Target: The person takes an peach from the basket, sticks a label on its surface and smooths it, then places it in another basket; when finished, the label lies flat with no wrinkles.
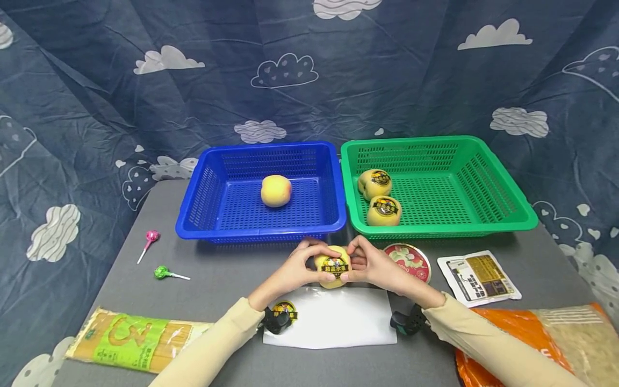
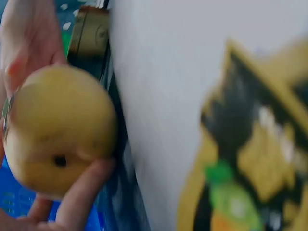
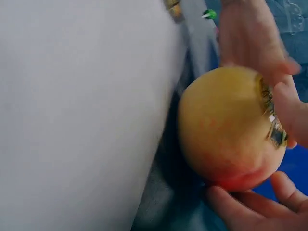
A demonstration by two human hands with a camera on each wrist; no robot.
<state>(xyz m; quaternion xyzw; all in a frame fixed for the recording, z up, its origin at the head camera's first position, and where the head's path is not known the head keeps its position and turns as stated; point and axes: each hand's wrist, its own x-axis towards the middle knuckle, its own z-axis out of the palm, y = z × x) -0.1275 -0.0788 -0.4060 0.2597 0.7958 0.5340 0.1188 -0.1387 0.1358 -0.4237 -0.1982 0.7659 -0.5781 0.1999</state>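
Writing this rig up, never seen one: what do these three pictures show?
No machine: a person's left hand and right hand, both bare, hold a yellow labelled fruit together. The wide picture comes from a head-worn camera; the close-ups come from the left and right wrist cameras. On the table: a blue basket holding one fruit, a green basket holding two labelled fruits, two lollipops, a pasta pack, a white sheet, a round red item, a white packet and an orange bag.

left grip [image 1: 304, 264] curled | right grip [image 1: 374, 266] apparently pinching | forearms [image 1: 220, 339] angled inward
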